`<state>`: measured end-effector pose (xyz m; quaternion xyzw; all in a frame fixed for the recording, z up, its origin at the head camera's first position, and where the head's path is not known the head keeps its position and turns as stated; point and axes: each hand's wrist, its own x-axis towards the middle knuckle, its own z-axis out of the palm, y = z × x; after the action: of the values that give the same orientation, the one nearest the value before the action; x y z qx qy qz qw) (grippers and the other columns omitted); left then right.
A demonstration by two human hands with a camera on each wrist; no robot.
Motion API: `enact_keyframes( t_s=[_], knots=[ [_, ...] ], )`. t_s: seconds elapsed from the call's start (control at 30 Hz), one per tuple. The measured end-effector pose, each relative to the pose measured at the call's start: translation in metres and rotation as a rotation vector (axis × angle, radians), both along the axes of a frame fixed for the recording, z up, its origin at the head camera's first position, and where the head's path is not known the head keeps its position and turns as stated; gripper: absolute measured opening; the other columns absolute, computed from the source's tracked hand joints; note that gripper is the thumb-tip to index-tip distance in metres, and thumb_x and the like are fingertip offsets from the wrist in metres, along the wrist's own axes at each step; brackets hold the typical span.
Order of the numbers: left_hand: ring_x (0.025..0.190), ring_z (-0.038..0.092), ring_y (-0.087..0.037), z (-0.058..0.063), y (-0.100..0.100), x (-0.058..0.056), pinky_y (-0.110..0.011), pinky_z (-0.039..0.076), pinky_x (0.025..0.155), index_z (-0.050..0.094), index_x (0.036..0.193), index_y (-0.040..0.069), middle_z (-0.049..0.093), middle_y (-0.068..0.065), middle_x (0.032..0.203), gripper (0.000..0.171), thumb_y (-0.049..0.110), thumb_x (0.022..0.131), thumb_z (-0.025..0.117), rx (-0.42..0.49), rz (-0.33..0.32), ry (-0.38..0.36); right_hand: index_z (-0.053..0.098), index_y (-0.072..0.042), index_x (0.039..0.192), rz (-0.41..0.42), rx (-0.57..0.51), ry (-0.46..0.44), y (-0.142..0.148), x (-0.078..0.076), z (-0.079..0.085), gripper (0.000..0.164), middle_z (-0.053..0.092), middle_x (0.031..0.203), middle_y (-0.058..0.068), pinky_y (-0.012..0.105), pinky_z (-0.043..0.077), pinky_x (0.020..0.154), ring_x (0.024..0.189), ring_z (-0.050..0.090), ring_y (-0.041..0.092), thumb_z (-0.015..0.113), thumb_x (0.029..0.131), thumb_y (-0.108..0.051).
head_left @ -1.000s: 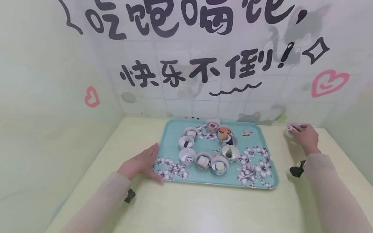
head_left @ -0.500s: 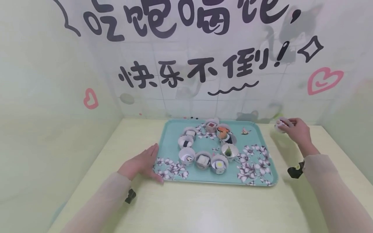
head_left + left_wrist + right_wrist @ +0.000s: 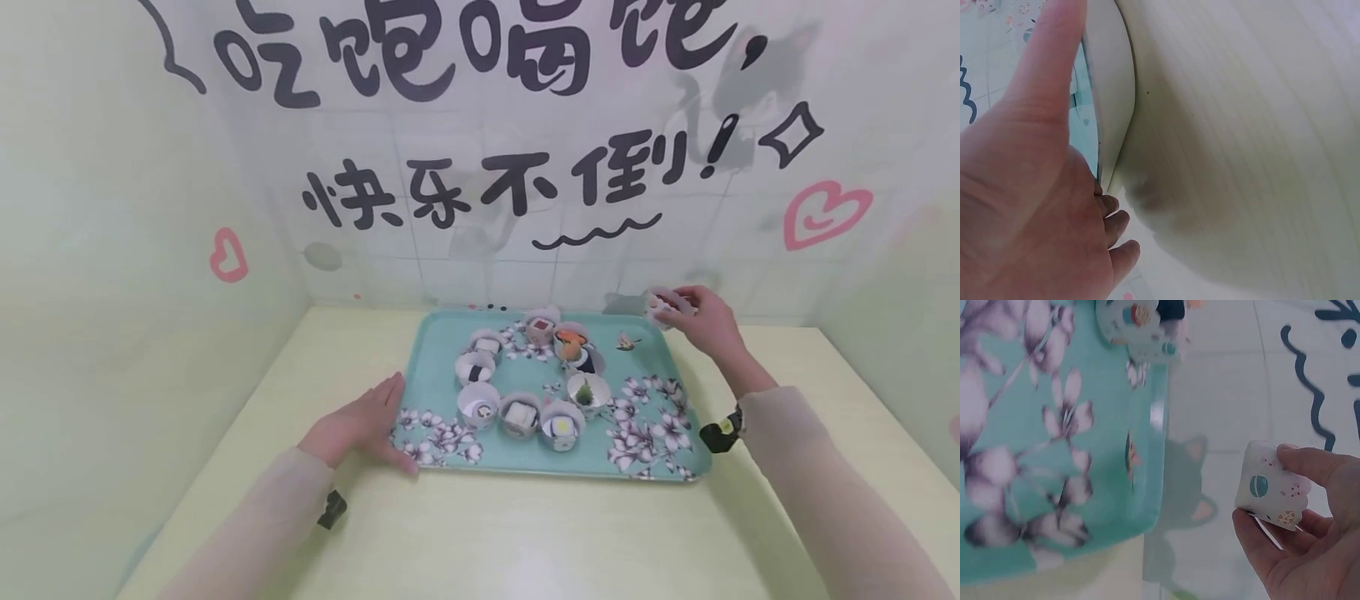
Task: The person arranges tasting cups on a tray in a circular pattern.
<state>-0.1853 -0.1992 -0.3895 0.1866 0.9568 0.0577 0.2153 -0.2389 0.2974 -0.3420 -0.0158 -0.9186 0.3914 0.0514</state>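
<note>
My right hand [image 3: 711,323] pinches a small white paper cup [image 3: 1270,484] with pastry prints between thumb and fingers. It holds the cup above the far right corner of the turquoise flowered tray [image 3: 435,350]. In the head view the contents of this cup are mostly hidden. My left hand [image 3: 360,421] rests against the tray's left edge, fingers extended and thumb at the front left corner. Several similar cups form a ring on the tray. Among them are a cup with an orange-topped sushi piece [image 3: 572,340], one with a green item [image 3: 588,393] and one with a yellow-marked white piece [image 3: 561,427].
A pale wooden table [image 3: 487,533] carries the tray. Behind it rises a white tiled-pattern wall [image 3: 480,279] with large black lettering and pink hearts. A pale side wall [image 3: 112,375] borders the table on the left.
My right hand has carried the paper cup leftward, from the table right of the tray to the tray's far right corner. The left hand has stayed at the tray's edge.
</note>
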Motion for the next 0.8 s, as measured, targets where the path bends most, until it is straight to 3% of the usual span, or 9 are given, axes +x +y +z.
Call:
enact_keyframes(
  t_s=[0.23, 0.53, 0.67, 0.8],
  knots=[
    [0.152, 0.011, -0.048, -0.003, 0.0, 0.002, -0.056, 0.02, 0.126, 0.003, 0.155, -0.012, 0.004, -0.033, 0.163, 0.15, 0.07, 0.059, 0.083, 0.023, 0.012, -0.002, 0.044, 0.004, 0.142, 0.076, -0.01, -0.007, -0.037, -0.005, 0.008, 0.062, 0.05, 0.139, 0.029, 0.055, 0.048, 0.096, 0.119, 0.051, 0.042, 0.063, 0.097, -0.035],
    [0.152, 0.01, -0.048, 0.002, -0.002, 0.003, -0.056, 0.019, 0.126, 0.003, 0.155, -0.012, 0.004, -0.033, 0.163, 0.15, 0.072, 0.058, 0.082, 0.015, 0.017, 0.009, 0.047, -0.003, 0.141, 0.145, 0.008, -0.036, -0.092, -0.017, 0.017, 0.057, 0.055, 0.139, 0.022, 0.045, 0.054, 0.086, 0.115, 0.056, 0.036, 0.067, 0.095, -0.033],
    [0.152, 0.01, -0.048, 0.004, -0.002, 0.003, -0.056, 0.019, 0.126, 0.003, 0.155, -0.012, 0.003, -0.033, 0.163, 0.15, 0.071, 0.059, 0.082, 0.026, 0.015, 0.005, 0.048, -0.005, 0.14, 0.178, 0.03, -0.052, -0.113, -0.02, 0.015, 0.057, 0.055, 0.14, 0.019, 0.047, 0.054, 0.093, 0.117, 0.056, 0.035, 0.068, 0.094, -0.033],
    [0.152, 0.01, -0.048, 0.001, -0.002, 0.003, -0.056, 0.018, 0.127, 0.003, 0.155, -0.012, 0.002, -0.032, 0.164, 0.15, 0.072, 0.058, 0.081, 0.034, 0.006, 0.008, 0.049, -0.006, 0.138, 0.204, 0.014, -0.083, -0.129, -0.023, 0.011, 0.056, 0.056, 0.138, 0.017, 0.043, 0.055, 0.089, 0.113, 0.057, 0.032, 0.069, 0.093, -0.032]
  ],
)
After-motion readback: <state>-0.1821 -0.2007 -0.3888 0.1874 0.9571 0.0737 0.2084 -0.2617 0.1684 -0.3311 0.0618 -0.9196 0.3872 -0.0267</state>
